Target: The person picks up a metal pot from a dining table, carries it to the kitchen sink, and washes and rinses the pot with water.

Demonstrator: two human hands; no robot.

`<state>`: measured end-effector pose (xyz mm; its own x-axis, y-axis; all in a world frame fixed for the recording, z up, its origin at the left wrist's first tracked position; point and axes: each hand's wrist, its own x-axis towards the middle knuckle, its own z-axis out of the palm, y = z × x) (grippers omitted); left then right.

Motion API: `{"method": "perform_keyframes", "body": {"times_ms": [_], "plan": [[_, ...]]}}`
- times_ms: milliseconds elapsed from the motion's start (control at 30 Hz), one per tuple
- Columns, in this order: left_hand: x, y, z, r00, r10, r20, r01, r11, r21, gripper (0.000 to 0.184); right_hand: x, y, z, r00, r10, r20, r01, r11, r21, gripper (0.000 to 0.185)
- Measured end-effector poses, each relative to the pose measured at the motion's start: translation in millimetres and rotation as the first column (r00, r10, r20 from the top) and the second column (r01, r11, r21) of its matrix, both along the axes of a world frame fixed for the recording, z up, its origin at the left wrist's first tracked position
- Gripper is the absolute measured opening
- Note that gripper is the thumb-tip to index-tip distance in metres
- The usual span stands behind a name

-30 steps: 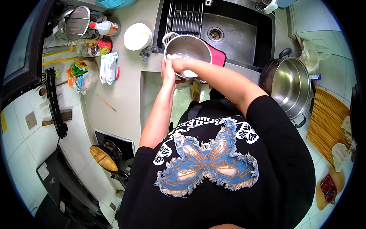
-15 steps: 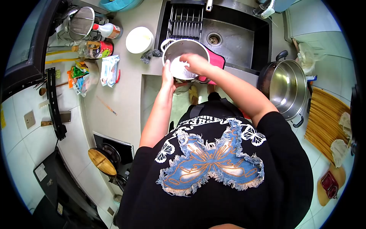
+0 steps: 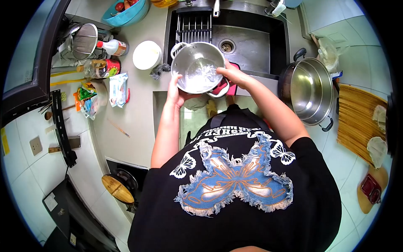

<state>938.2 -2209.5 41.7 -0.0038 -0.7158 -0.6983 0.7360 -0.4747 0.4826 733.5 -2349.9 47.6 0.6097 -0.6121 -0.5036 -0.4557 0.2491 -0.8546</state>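
Note:
A steel pot (image 3: 187,59) with two side handles is held at the front edge of the sink, its mouth toward me. Its inside is bright, and I cannot tell whether the shine at the bottom is water or bare metal. My left hand (image 3: 176,91) grips the pot's lower left wall, thumb at the rim and fingers underneath. On the right side, my right hand (image 3: 234,75) has its thumb over the rim, and its other fingers are hidden behind the wall. A pink cloth (image 3: 234,66) shows partly behind the pot, near my right hand.
Behind the pot is a dark sink (image 3: 252,46) with a drying rack (image 3: 194,25). Left on the counter are a white bowl (image 3: 147,55), a grey scrubber (image 3: 159,71), a spray bottle (image 3: 113,47) and a wipes pack (image 3: 119,90). A large pot (image 3: 310,90) stands right.
My right hand has come out of the pot's inside and now holds its right rim. The pot has tilted a little more toward me, and its right handle now shows.

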Motion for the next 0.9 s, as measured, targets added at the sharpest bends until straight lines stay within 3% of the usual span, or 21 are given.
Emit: {"method": "perform_keyframes", "body": {"times_ms": [100,200,233,333,400,467,500,533,567,600,667,700,833,900], "plan": [[-7,-27,2,0.999,0.038,-0.037,-0.038,0.999,0.000,0.077,5,-30,3,0.996,-0.059,-0.073,0.058,0.998,-0.008,0.066],[-28,-51,-1,0.994,-0.030,-0.104,0.040,0.995,0.091,0.079,-17,-55,45,0.963,-0.066,-0.263,0.130,0.964,0.234,0.058],[-36,-56,6,0.990,-0.060,-0.129,0.082,0.981,0.175,0.078,-27,-58,37,0.962,-0.106,-0.251,0.167,0.958,0.235,0.054],[-49,-57,18,0.983,-0.165,-0.078,0.174,0.976,0.129,0.087,-54,-51,37,0.964,-0.110,-0.241,0.191,0.920,0.343,0.032],[-45,-57,24,0.976,-0.217,0.008,0.215,0.969,0.120,0.103,-56,-44,27,0.939,-0.246,-0.241,0.323,0.873,0.365,0.009],[-45,-64,38,0.952,-0.265,0.150,0.230,0.949,0.218,0.104,-69,-49,-8,0.933,-0.332,-0.137,0.354,0.784,0.509,0.006],[-46,-68,52,0.927,-0.288,0.240,0.252,0.953,0.169,0.102,-72,-51,-12,0.932,-0.338,-0.134,0.357,0.781,0.512,0.006],[-47,-72,60,0.893,-0.305,0.331,0.280,0.952,0.122,0.101,-75,-52,-16,0.883,-0.445,-0.151,0.438,0.662,0.609,0.008],[-40,-79,47,0.902,-0.320,0.290,0.322,0.946,0.043,0.092,-80,-54,-20,0.819,-0.543,-0.183,0.499,0.520,0.693,0.010],[-47,-85,51,0.896,-0.332,0.295,0.335,0.941,0.044,0.092,-88,-57,-35,0.813,-0.554,-0.178,0.503,0.514,0.695,0.010],[-47,-83,69,0.826,-0.088,0.557,0.182,0.976,-0.116,0.077,-91,-51,-62,0.772,-0.629,-0.091,0.272,0.198,0.942,0.020],[-50,-88,76,0.856,-0.089,0.510,0.184,0.973,-0.139,0.070,-95,-52,-59,0.780,-0.625,0.044,0.068,0.154,0.986,0.024],[-67,-101,99,0.839,-0.058,0.540,0.269,0.909,-0.320,0.062,-111,-42,-46,0.670,-0.735,0.102,-0.103,0.045,0.994,0.043],[-76,-107,110,0.811,-0.056,0.582,0.317,0.879,-0.356,0.061,-109,-37,-39,0.631,-0.767,0.117,-0.198,-0.013,0.980,0.044]]}}
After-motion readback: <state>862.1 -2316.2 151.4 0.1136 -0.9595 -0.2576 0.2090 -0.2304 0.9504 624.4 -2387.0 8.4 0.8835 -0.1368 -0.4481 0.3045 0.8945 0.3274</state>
